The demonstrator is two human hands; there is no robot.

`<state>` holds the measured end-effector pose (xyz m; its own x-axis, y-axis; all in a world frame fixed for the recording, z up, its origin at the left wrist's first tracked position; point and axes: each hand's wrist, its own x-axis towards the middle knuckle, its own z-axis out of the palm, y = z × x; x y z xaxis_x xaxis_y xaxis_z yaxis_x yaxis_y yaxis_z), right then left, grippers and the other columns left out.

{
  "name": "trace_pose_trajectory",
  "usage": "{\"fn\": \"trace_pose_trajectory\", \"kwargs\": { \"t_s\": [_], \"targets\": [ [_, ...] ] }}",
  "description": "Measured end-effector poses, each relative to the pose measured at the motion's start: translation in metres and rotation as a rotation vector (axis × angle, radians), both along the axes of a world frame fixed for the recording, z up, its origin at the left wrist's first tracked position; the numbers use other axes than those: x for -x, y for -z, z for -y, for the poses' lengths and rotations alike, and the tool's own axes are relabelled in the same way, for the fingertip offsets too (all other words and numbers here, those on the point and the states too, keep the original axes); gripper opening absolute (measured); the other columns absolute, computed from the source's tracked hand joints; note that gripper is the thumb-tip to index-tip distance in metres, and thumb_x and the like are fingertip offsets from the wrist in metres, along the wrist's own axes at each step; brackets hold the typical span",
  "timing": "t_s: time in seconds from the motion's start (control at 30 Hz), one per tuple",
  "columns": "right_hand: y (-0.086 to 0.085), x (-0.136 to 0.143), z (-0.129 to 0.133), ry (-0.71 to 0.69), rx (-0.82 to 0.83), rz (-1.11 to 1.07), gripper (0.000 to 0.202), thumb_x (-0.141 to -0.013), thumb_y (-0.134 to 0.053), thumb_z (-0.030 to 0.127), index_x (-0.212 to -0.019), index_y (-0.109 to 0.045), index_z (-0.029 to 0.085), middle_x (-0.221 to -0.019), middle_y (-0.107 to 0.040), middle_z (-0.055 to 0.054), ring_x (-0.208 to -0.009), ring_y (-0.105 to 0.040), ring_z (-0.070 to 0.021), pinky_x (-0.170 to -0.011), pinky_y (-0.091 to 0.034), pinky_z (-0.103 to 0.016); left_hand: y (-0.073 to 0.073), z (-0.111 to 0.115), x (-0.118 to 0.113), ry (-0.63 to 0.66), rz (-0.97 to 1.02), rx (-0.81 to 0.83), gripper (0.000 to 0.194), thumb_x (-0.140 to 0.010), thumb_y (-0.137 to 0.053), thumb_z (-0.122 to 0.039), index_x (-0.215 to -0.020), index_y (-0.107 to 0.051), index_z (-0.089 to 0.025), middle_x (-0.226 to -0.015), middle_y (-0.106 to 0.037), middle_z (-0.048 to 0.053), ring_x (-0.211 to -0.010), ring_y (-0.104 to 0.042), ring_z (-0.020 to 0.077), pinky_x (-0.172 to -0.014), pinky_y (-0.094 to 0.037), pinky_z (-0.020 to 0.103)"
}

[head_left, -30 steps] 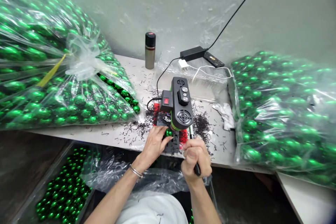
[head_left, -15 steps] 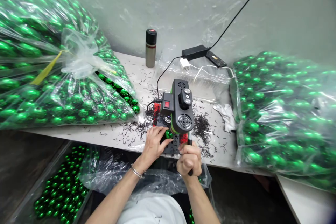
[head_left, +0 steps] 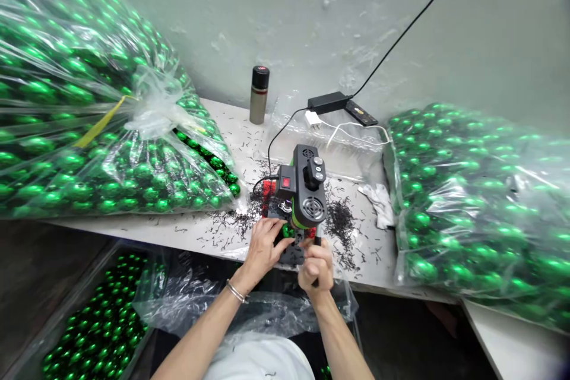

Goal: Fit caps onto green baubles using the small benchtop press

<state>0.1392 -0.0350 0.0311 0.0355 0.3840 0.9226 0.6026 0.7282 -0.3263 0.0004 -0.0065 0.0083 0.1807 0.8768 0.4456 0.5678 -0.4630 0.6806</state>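
Observation:
A black machine (head_left: 308, 187) with round vents, a red switch and a black-handled lever stands on the white table. My left hand (head_left: 264, 244) pinches a shiny green ball (head_left: 287, 230) under the machine's front end. My right hand (head_left: 317, 267) is wrapped round the lever's black handle (head_left: 317, 241), just right of the ball. Red pieces (head_left: 268, 189) show beside the machine, with small black shavings (head_left: 342, 219) scattered on both sides of it.
Big clear bags of green balls stand left (head_left: 111, 148) and right (head_left: 472, 208). Behind the machine are a bottle (head_left: 259, 95), a plastic tray (head_left: 347, 151), a power adapter (head_left: 328, 102) and cables. A white cloth (head_left: 378, 205) lies right. An open bag of balls (head_left: 100, 314) sits below left.
The view has shifted slightly. My right hand and the lever handle have moved a little to the left, nearer the machine. My left hand stays at the green ball.

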Motion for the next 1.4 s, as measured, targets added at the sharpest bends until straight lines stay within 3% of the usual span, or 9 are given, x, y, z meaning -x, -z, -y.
{"fn": "trace_pose_trajectory", "kwargs": {
  "t_s": [0.17, 0.37, 0.47, 0.6, 0.73, 0.83, 0.9, 1.1, 1.4],
  "targets": [
    [-0.018, 0.002, 0.004, 0.027, -0.024, -0.002, 0.031, -0.099, -0.037, 0.02, -0.07, -0.046, 0.019, -0.074, -0.053, 0.002, -0.066, -0.057, -0.0094, -0.074, -0.052, -0.032, 0.0, -0.003, -0.003, -0.005, 0.019, 0.028, 0.031, -0.089, -0.069, -0.035, -0.115, -0.067, -0.019, -0.109, -0.069, 0.011, -0.103, -0.061, 0.0275, -0.093, -0.049, 0.047],
    [-0.088, 0.008, 0.012, 0.1, 0.216, -0.236, 0.029, -0.094, -0.046, 0.014, -0.066, -0.052, 0.018, -0.068, -0.057, 0.0, -0.062, -0.056, -0.0107, -0.055, -0.041, -0.025, -0.008, 0.007, 0.006, 0.0, 0.061, 0.072, 0.031, -0.087, -0.072, -0.037, -0.112, -0.069, -0.019, -0.106, -0.071, 0.01, -0.1, -0.063, 0.0271, -0.092, -0.051, 0.046],
    [-0.105, 0.008, 0.012, 0.121, 0.253, -0.22, 0.029, -0.094, -0.05, 0.016, -0.065, -0.056, 0.017, -0.069, -0.061, -0.001, -0.06, -0.057, -0.0104, -0.054, -0.041, -0.024, -0.01, 0.026, 0.025, -0.011, 0.02, 0.027, 0.042, -0.085, -0.07, -0.049, -0.117, -0.067, -0.021, -0.107, -0.07, 0.012, -0.101, -0.064, 0.0288, -0.089, -0.052, 0.046],
    [-0.099, 0.01, 0.011, 0.153, 0.215, -0.212, 0.029, -0.094, -0.05, 0.016, -0.066, -0.058, 0.016, -0.071, -0.065, -0.002, -0.057, -0.056, -0.0095, -0.052, -0.041, -0.024, -0.019, 0.03, 0.053, -0.041, -0.108, -0.131, 0.066, -0.082, -0.065, -0.064, -0.128, -0.06, -0.017, -0.116, -0.067, 0.016, -0.108, -0.062, 0.0324, -0.091, -0.051, 0.049],
    [-0.091, 0.013, 0.013, 0.164, 0.212, -0.222, 0.028, -0.094, -0.05, 0.016, -0.067, -0.058, 0.016, -0.07, -0.065, -0.002, -0.059, -0.058, -0.0103, -0.051, -0.04, -0.024, -0.044, -0.02, 0.073, -0.169, -0.292, -0.223, 0.034, -0.102, -0.042, -0.029, -0.127, -0.06, -0.014, -0.122, -0.067, 0.016, -0.117, -0.058, 0.0275, -0.102, -0.045, 0.047],
    [-0.089, 0.012, 0.014, 0.152, 0.218, -0.196, 0.027, -0.094, -0.049, 0.015, -0.068, -0.057, 0.016, -0.069, -0.064, -0.001, -0.062, -0.06, -0.0107, -0.052, -0.04, -0.023, -0.063, -0.059, 0.089, -0.255, -0.543, -0.145, 0.036, -0.098, -0.04, -0.013, -0.126, -0.063, -0.011, -0.119, -0.068, 0.018, -0.113, -0.06, 0.0301, -0.104, -0.041, 0.051],
    [-0.088, 0.012, 0.015, 0.148, 0.225, -0.178, 0.028, -0.094, -0.048, 0.013, -0.068, -0.056, 0.016, -0.069, -0.064, -0.001, -0.063, -0.06, -0.0106, -0.053, -0.04, -0.023, -0.068, -0.07, 0.103, -0.294, -0.678, -0.079, 0.039, -0.094, -0.041, -0.009, -0.127, -0.062, -0.008, -0.109, -0.071, 0.019, -0.103, -0.062, 0.032, -0.1, -0.04, 0.053],
    [-0.084, 0.014, 0.013, 0.154, 0.184, -0.2, 0.029, -0.093, -0.048, 0.012, -0.066, -0.056, 0.016, -0.064, -0.06, 0.0, -0.061, -0.059, -0.0099, -0.052, -0.039, -0.023, -0.054, -0.052, 0.133, -0.343, -0.714, -0.084, 0.04, -0.096, -0.041, -0.01, -0.132, -0.057, -0.006, -0.09, -0.074, 0.014, -0.104, -0.06, 0.0321, -0.103, -0.03, 0.053],
    [-0.082, 0.013, 0.013, 0.17, 0.188, -0.206, 0.03, -0.093, -0.049, 0.015, -0.065, -0.057, 0.016, -0.065, -0.061, 0.0, -0.06, -0.059, -0.0112, -0.052, -0.039, -0.024, -0.052, -0.05, 0.122, -0.267, -0.721, -0.049, 0.042, -0.09, -0.066, -0.026, -0.128, -0.06, -0.01, -0.102, -0.07, 0.013, -0.099, -0.06, 0.0294, -0.1, -0.032, 0.049]
  ]
}}
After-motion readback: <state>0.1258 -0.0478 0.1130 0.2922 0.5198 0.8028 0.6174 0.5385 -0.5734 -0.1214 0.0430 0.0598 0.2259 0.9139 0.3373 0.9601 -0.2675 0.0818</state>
